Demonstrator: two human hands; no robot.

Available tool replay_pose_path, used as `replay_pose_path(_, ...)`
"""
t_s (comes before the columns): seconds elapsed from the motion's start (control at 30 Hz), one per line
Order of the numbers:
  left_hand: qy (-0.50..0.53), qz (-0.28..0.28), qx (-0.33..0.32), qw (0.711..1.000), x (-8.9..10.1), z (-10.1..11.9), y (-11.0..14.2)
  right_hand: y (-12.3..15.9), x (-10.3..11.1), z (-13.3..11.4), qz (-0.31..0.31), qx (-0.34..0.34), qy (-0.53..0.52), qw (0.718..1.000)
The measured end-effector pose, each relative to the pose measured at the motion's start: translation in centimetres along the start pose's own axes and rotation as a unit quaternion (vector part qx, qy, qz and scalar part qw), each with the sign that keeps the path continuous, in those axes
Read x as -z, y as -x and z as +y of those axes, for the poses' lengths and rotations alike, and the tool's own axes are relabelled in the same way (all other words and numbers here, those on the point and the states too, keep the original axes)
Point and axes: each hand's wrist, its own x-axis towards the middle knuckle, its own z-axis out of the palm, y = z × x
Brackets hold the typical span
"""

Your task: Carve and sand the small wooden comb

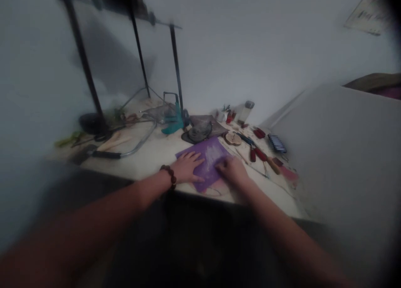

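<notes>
A purple sheet [209, 153] that looks like sandpaper lies near the front edge of the table, with pale dusty streaks across its middle. My left hand [187, 167] rests flat on its left part, fingers spread, a dark beaded bracelet at the wrist. Over the right part of the sheet, my right hand [232, 170] is closed in a pinch, its fingertips down at the surface. Whatever is between those fingers is hidden or too small to name. A pinkish sheet [216, 189] shows partly under the purple one.
Behind the sheet are a round wood slice [233, 138], a grey coiled item [200, 131] and a teal tool [177, 123]. Red-handled tools [260, 154] and a phone [277, 143] lie to the right. A hacksaw-like frame [106, 154] sits left, near dark upright poles [83, 58].
</notes>
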Motion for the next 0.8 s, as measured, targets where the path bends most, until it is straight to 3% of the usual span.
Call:
replay_pose_path(0.1, -0.004, 0.01, -0.003, 1.0, -0.2, -0.1, -0.1, 0.3, -0.2, -0.2, -0.011, 0.033, -0.011, 0.999)
replay_pose_path(0.27, -0.011, 0.01, -0.007, 1.0, -0.5, -0.3, 0.1, -0.2, 0.5, 1.5, 0.016, -0.009, -0.007, 1.0)
replay_pose_path(0.43, -0.014, 0.014, -0.015, 1.0, -0.5, -0.5, 0.4, -0.1, -0.7, 0.9, 0.019, 0.048, -0.027, 0.998)
replay_pose_path(0.63, -0.001, 0.008, -0.005, 1.0, -0.4, -0.5, 0.6, -1.0, -0.8, 2.8, 0.024, -0.006, -0.015, 1.0)
replay_pose_path(0.8, -0.001, 0.015, -0.008, 1.0, -0.7, -0.8, 0.7, 0.0, -2.1, -0.2, 0.029, 0.032, -0.04, 0.998)
